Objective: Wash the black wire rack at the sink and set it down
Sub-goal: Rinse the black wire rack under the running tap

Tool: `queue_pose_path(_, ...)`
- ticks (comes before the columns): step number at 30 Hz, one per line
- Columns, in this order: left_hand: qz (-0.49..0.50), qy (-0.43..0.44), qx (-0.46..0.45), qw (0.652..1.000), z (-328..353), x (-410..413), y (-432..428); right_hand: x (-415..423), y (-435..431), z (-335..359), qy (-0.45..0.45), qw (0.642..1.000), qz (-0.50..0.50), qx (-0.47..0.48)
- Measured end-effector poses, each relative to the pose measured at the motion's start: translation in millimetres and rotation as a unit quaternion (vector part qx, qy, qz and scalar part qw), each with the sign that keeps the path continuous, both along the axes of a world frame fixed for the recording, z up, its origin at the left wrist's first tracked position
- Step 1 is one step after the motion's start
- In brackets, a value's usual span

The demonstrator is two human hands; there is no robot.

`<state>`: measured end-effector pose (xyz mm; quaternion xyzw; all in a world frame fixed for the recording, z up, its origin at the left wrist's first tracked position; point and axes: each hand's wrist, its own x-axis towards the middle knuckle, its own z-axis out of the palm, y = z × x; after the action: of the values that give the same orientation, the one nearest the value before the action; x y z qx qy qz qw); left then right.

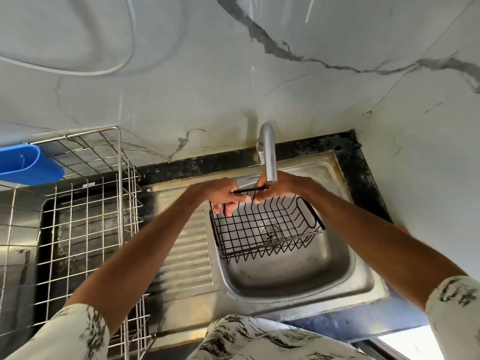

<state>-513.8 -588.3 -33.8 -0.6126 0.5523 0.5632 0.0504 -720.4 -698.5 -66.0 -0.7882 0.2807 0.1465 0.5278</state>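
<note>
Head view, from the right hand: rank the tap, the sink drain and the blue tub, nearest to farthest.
From the right hand:
1. Tap: its spout is just above the hand, at the back of the sink.
2. Drain: lower down, seen through the black rack.
3. Blue tub: far left, on the silver dish rack.

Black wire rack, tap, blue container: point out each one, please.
black wire rack (265, 226): head view, middle of its mesh floor.
tap (269, 157): head view, downward run of the spout.
blue container (31, 172): head view, its outer wall.
</note>
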Motion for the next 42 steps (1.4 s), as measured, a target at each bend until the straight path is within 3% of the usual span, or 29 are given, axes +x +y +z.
queue_pose_path(8,0.007,0.006,0.01,1.0,5,-3,3,-44,-18,-7,0.081,0.996,-0.025,-0.02)
queue_pose_path(11,0.005,-0.011,0.003,1.0,6,-4,1,-31,-9,-9,0.051,0.996,-0.042,-0.066)
queue_pose_path(15,0.027,-0.027,-0.005,0.999,6,12,7,-38,-10,-14,0.008,0.992,-0.123,0.02)
queue_pose_path(18,0.039,-0.036,-0.017,0.998,2,21,16,-46,-7,-24,0.016,0.965,-0.221,0.141)
queue_pose_path(22,0.064,-0.051,0.0,0.997,-3,17,24,-38,4,-28,0.039,0.957,-0.238,0.16)
queue_pose_path(28,0.023,-0.113,0.172,0.978,20,7,18,-24,8,-21,0.067,0.966,-0.215,0.125)
queue_pose_path(29,0.016,-0.107,0.189,0.976,22,6,17,-22,9,-19,0.061,0.969,-0.207,0.122)
queue_pose_path(31,0.081,-0.007,0.216,0.973,19,0,16,-16,8,-16,0.042,0.971,-0.2,0.122)
queue_pose_path(33,0.204,0.118,0.247,0.94,10,-7,18,-8,8,-10,0.027,0.971,-0.196,0.135)
queue_pose_path(35,0.259,0.181,0.265,0.911,11,-18,22,-4,9,-7,0.022,0.97,-0.189,0.151)
queue_pose_path(39,0.329,0.171,0.219,0.903,15,-34,30,-8,11,-11,0.012,0.969,-0.187,0.16)
queue_pose_path(42,0.359,0.146,0.209,0.898,18,-37,31,-9,15,-21,0.026,0.972,-0.212,0.097)
